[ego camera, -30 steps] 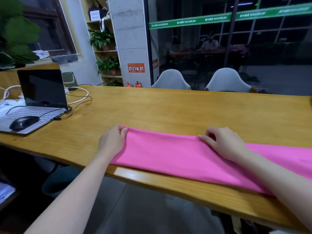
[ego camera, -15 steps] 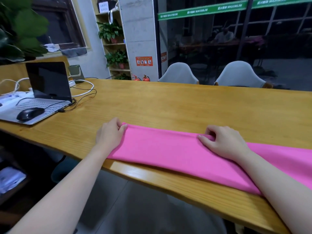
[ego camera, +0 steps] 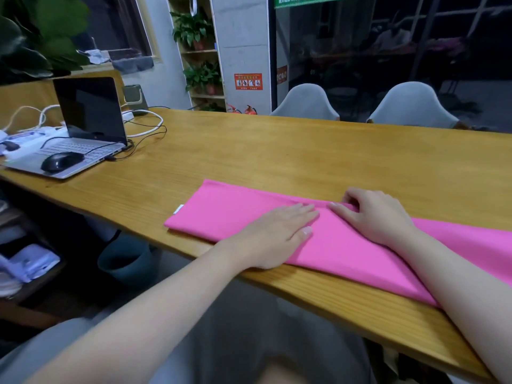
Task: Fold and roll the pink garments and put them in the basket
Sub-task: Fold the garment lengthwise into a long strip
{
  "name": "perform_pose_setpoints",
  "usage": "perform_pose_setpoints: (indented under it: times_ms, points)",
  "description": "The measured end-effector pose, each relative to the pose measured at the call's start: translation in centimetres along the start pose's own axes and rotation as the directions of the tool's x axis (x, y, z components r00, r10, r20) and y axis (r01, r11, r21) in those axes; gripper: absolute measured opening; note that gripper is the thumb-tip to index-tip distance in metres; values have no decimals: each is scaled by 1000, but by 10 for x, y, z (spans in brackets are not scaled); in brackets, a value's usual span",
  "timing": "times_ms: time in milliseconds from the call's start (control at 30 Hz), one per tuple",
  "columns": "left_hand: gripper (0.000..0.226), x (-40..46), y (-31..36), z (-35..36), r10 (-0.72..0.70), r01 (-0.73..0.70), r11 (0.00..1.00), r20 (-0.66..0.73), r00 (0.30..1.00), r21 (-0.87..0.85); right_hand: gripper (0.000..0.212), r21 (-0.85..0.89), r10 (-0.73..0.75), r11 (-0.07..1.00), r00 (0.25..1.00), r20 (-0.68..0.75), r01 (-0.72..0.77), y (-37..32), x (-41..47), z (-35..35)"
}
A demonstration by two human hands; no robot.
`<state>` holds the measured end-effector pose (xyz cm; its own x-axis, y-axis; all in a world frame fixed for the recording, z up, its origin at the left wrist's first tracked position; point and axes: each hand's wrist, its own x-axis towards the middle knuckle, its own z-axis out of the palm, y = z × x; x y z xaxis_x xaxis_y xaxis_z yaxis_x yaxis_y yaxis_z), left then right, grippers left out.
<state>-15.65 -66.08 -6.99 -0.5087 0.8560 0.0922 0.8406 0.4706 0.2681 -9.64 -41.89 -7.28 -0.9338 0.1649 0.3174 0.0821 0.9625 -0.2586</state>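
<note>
A pink garment (ego camera: 346, 245), already folded into a long narrow band, is laid along the near edge of the desk (ego camera: 277, 151), its left end squared off and its right part running out of view. It is pressed flat by the left hand (ego camera: 274, 236), whose fingers are held straight and together, palm down, probably so that the fold is kept smooth. The far edge of the band is pinched by the curled fingers of the right hand (ego camera: 376, 214), apparently so that the layers stay aligned. No basket is seen. Compared with a second ago, the left hand has been moved from the band's left end toward the middle, close beside the right hand, which has been kept in place.
</note>
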Motion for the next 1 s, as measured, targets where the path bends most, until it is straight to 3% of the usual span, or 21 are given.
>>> perform_pose_setpoints:
  times_ms: [100,233,500,567,700,833,1000]
  points:
    - [55,-16,-63,-18,-187,182,978,39,982,97,41,4,2,1000,1000,11,-2,1,0,0]
    - [58,-46,-132,-41,-464,458,879,12,886,131,40,-19,6,1000,1000,-1,-6,-1,-2,2]
    - [64,-42,-121,-43,-530,513,805,-28,848,297,40,-128,14,992,1000,-20,-17,-12,-7,-4]
    - [65,-32,-98,-38,-438,442,864,-72,896,240,48,-146,2,989,1000,28,2,-10,-12,-13]
    - [59,4,-19,-16,-152,149,988,-71,986,-46,51,-138,2,990,999,52,6,5,-34,-36]
    - [59,39,54,12,30,-30,999,0,1000,-43,47,-192,21,981,999,43,-12,34,-70,-67]
    - [67,52,80,29,97,-100,994,55,994,52,45,-281,73,958,996,46,-57,68,-104,-89]
